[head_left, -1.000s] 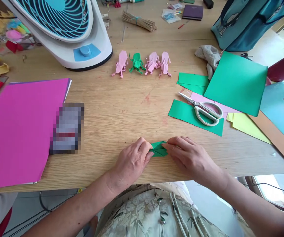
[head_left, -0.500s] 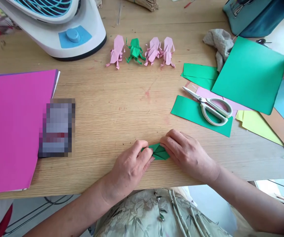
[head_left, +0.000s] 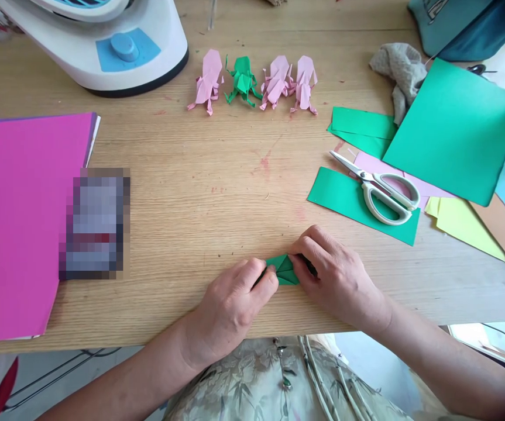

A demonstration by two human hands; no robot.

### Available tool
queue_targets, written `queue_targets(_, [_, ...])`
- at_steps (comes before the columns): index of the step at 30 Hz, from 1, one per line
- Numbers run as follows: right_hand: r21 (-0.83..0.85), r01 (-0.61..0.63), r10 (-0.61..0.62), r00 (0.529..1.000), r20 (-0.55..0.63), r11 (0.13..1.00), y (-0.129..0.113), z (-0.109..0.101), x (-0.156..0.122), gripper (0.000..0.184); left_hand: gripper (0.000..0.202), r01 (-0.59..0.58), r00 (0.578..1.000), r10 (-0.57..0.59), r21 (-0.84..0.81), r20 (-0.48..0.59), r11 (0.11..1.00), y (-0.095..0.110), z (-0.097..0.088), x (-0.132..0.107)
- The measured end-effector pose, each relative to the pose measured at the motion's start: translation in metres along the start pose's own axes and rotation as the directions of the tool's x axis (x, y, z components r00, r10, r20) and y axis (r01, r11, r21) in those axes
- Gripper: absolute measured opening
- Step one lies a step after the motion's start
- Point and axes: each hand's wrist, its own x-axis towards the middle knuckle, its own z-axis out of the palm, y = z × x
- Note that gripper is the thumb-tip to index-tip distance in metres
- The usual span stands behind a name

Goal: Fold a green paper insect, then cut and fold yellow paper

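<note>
A small folded piece of green paper (head_left: 284,271) lies near the table's front edge, with crease lines meeting across its face. My left hand (head_left: 240,298) is closed, pinching the paper's left end between thumb and fingers. At the opposite end, my right hand (head_left: 335,275) is closed too, its thumb and fingertips gripping the paper's right edge. Both hands hide the ends of the paper. Beyond them, white-handled scissors (head_left: 388,193) rest on a green paper strip (head_left: 337,190), blades pointing to the upper left.
Folded paper figures stand in a row at the back: a green one (head_left: 242,79) among pink ones (head_left: 208,82). A white fan base (head_left: 147,64) is at upper left. Magenta sheets (head_left: 15,222) and a blurred-out object (head_left: 96,225) lie left; a green sheet (head_left: 458,134) lies right.
My right hand's fingers have arched, with a gap showing between thumb and fingers. My left hand has edged slightly right along the paper. The whole view has shifted a little.
</note>
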Motion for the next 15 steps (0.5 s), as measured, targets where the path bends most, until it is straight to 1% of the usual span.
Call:
queue_targets(4, [0.021, -0.04, 0.041, 0.999, -0.003, 0.999, 0.0001, -0.0019, 0.0007, 0.016, 0.018, -0.036, 0.999, 0.037, 0.032, -0.038, 0.999, 0.0014, -0.0002, -0.001])
queue_targets(7, [0.077, -0.046, 0.044, 0.999, 0.031, 0.996, 0.0016, -0.0046, 0.0013, 0.014, 0.016, -0.039, 0.998, 0.042, 0.048, -0.051, 0.998, 0.0021, -0.0001, -0.0006])
queue_targets(10, [0.113, -0.061, 0.054, 0.997, 0.06, 0.992, 0.0021, -0.0056, 0.0018, 0.013, 0.015, -0.042, 0.998, 0.043, 0.035, -0.035, 0.999, 0.0026, -0.0011, 0.0009])
queue_targets(13, [0.099, -0.065, 0.061, 0.997, 0.042, 0.993, 0.0021, -0.0052, 0.0032, 0.014, 0.015, -0.048, 0.999, 0.048, 0.03, -0.009, 0.998, 0.0029, -0.0023, 0.0019])
queue_targets(15, [0.118, -0.06, 0.055, 0.998, 0.043, 0.991, 0.0034, -0.0063, 0.0038, 0.014, 0.014, -0.045, 0.999, 0.045, 0.038, 0.003, 0.998, 0.0033, -0.0023, 0.0022])
